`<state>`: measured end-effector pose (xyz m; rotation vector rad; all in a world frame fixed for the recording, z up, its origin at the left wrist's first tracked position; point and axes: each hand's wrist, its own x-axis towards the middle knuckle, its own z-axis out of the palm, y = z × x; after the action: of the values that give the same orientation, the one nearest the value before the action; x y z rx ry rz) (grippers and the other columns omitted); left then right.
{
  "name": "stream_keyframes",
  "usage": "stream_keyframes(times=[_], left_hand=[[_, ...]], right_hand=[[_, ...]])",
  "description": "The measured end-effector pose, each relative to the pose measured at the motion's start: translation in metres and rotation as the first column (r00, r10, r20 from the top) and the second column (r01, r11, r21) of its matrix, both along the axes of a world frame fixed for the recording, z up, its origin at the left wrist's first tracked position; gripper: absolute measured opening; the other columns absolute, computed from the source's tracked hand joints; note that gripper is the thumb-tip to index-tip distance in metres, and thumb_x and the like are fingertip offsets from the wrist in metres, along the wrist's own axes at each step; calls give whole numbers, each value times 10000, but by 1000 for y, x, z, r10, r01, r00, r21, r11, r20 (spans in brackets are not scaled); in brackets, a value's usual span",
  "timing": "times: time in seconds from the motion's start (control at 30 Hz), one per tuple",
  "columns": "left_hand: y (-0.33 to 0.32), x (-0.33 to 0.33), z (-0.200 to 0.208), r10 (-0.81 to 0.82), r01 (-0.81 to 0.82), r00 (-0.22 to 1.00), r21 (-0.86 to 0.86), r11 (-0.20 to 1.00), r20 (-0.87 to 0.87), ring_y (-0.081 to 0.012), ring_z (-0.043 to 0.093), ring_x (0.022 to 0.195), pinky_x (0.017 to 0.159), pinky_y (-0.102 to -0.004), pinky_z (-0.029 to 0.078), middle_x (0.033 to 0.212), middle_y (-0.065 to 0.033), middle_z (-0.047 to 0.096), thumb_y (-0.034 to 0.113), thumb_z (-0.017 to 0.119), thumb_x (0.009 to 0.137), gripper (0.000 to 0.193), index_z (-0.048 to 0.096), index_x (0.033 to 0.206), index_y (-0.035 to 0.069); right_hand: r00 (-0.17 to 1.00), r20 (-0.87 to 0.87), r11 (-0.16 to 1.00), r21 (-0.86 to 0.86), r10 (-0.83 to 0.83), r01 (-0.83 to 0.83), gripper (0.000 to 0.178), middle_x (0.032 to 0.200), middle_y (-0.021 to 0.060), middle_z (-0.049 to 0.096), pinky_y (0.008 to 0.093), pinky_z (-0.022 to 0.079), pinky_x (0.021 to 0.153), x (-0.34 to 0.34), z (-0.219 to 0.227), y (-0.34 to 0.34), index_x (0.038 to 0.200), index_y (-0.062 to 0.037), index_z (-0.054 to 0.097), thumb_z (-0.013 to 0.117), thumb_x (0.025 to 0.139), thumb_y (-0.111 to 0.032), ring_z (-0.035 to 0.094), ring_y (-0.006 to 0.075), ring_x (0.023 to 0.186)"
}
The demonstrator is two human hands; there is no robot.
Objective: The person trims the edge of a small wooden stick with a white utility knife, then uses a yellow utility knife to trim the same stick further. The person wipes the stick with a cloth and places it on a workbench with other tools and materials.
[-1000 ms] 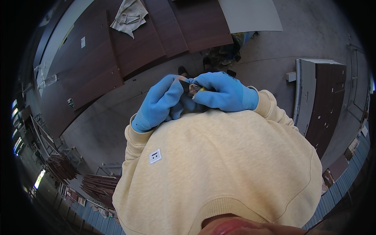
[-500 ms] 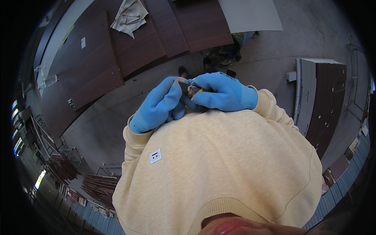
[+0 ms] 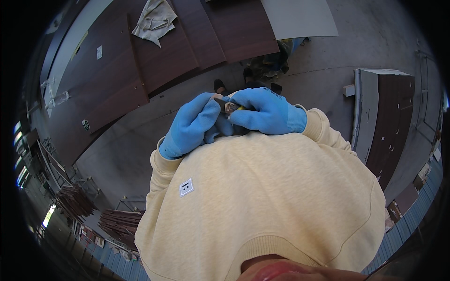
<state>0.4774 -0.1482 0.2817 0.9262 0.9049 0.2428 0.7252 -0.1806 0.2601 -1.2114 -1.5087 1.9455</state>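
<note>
Both my hands wear blue gloves and meet in front of my chest. My left hand is closed, with its thumb and forefinger pinching a small dark flat piece. Closed beside it, my right hand grips a small yellow object with a brownish, wrapped-looking end. That end sits against or very near the dark piece. My fingers cover most of both things, so I cannot tell their exact kind.
Dark brown panels lie across a long worktable ahead, with a crumpled pale cloth on them. A clear plastic bottle lies at the far left. To the right stands a stack of brown panels. Brown strips are piled behind at lower left.
My left hand has shifted slightly to the right, and my right hand barely moves. Both grips look the same.
</note>
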Motion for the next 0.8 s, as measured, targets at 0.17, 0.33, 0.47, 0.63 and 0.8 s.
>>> stream_keyframes(times=[0.17,0.33,0.47,0.63,0.8], left_hand=[[-3,0,-6,-2,2,1000,96,995,-7,-42,627,663,532,-175,465,880,-44,754,265,475,1142,335,644,1319,36],[-2,-3,-7,0,-1,1000,25,1000,28,-84,686,741,632,-202,541,983,-79,751,220,480,1144,306,630,1299,2],[-1,-5,-9,7,-6,1000,-7,1000,29,-97,707,765,660,-215,565,990,-82,754,192,492,1142,277,634,1281,-1],[-4,0,-7,32,-28,999,143,989,-23,-56,619,671,593,-219,482,820,-25,721,178,520,1108,266,681,1226,2],[-3,1,-6,65,-63,998,126,990,-12,-57,566,653,598,-241,470,768,-3,667,135,556,1083,203,694,1130,-6]], right_hand=[[1000,0,1000,24,5,-5,342,848,70,699,318,503,645,1,-3,-2,1224,23,703,666,1001,-235,608,125,705],[999,-48,1000,-9,-10,10,348,786,122,710,355,514,652,0,-1,-3,991,-15,718,634,1019,-352,659,205,694],[997,-67,999,-13,-42,42,348,786,114,708,352,515,651,-2,-5,-5,999,-13,723,642,1019,-350,651,203,689],[998,-36,998,29,-59,60,342,773,105,698,356,515,648,-2,-6,-5,981,-9,724,656,1016,-342,642,197,686],[995,-56,996,-35,-83,81,346,780,106,695,355,513,639,-2,-5,-6,967,-14,731,658,1018,-348,637,193,690]])
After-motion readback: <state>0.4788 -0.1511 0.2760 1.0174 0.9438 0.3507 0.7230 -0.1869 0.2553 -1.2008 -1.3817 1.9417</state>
